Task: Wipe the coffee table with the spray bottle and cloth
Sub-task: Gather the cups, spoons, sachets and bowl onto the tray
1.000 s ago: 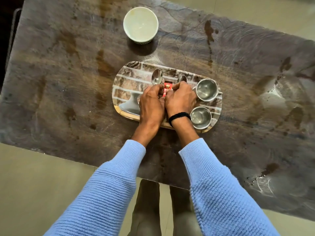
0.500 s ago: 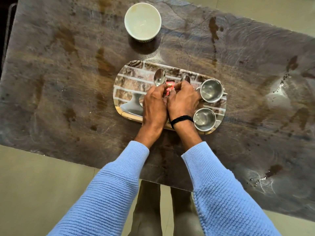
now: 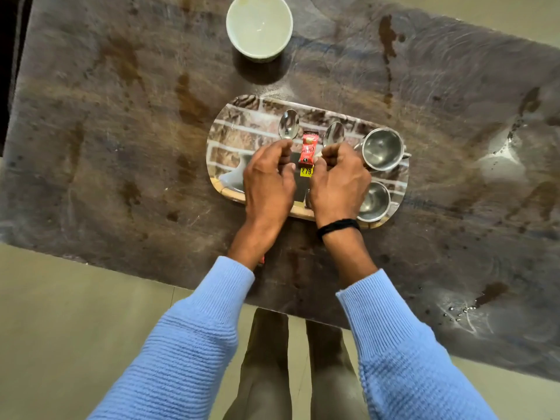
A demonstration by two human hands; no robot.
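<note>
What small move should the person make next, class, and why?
Probably set the left spoon and right spoon flat on the tray. The left hand and right hand curl round their handles, and the loaded tray sits on the stained table, so it likely needs lifting away before wiping.

Tray [image 3: 242,116] w/ spoon [image 3: 288,124], 2nd spoon [image 3: 333,133], red sachet [image 3: 308,147] btwn, far cup [image 3: 382,148], near cup [image 3: 374,201], white bowl [image 3: 259,25] off-tray

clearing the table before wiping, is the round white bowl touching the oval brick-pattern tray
Apart. The head view shows bare brown table between the round white bowl and the oval brick-pattern tray.
</note>
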